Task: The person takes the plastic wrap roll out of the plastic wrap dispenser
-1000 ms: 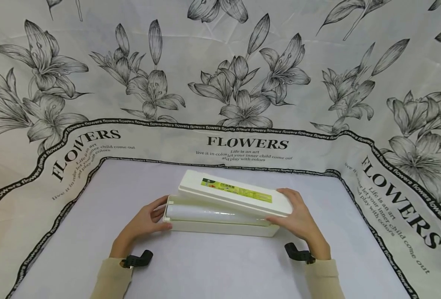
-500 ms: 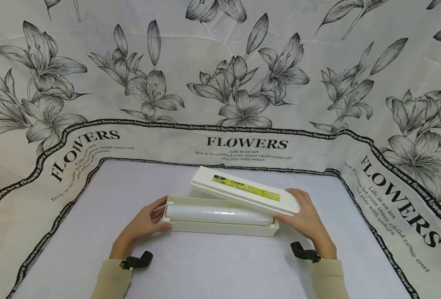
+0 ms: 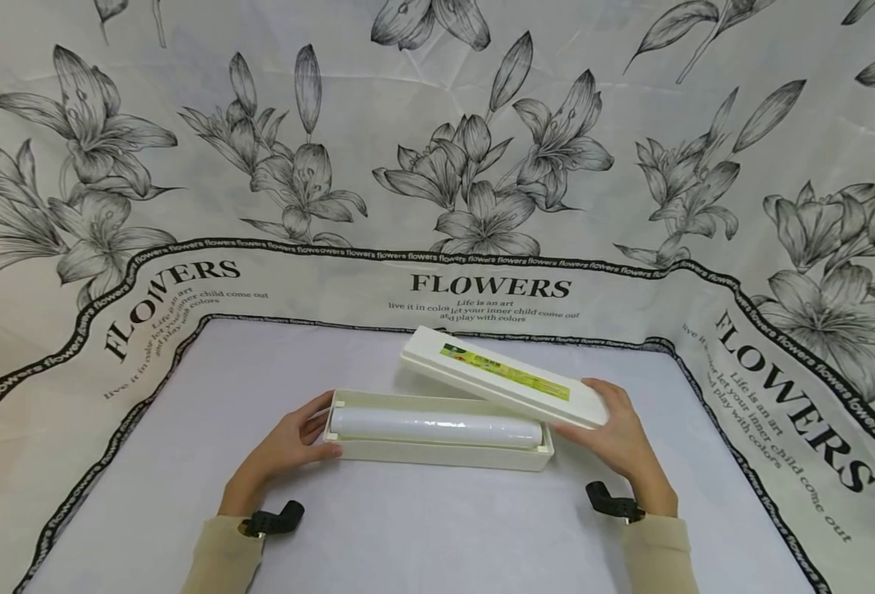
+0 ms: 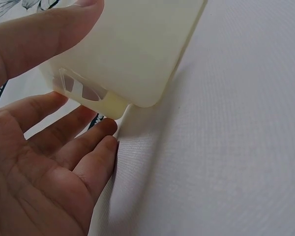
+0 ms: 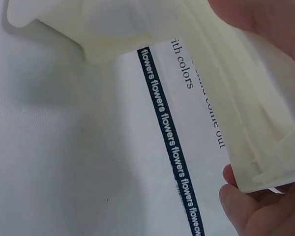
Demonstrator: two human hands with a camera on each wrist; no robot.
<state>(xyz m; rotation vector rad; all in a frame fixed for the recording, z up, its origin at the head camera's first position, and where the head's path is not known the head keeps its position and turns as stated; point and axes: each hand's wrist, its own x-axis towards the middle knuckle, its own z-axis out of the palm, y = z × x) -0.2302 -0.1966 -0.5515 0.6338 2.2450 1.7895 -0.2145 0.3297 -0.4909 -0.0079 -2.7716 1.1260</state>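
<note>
A long cream-white plastic box (image 3: 444, 454) lies on the table with a roll of clear plastic wrap (image 3: 437, 426) inside it. My left hand (image 3: 289, 436) grips the box's left end, thumb on the front wall and fingers round the end; the left wrist view shows this hand (image 4: 54, 157) against the box end (image 4: 132, 54). My right hand (image 3: 615, 429) holds the white lid (image 3: 496, 375) by its right end. The lid slants above and behind the box, its yellow-green label facing up. In the right wrist view, the lid's hollow underside (image 5: 255, 108) shows beside the fingers.
A white cloth (image 3: 437, 528) covers the table. Behind and at the sides rises a drape with black flower prints (image 3: 482, 190) and lettering. Each wrist wears a black strap mount (image 3: 274, 518).
My right hand has drawn the lid to the right and slightly back, uncovering the whole roll. The left hand and the box have stayed in place.
</note>
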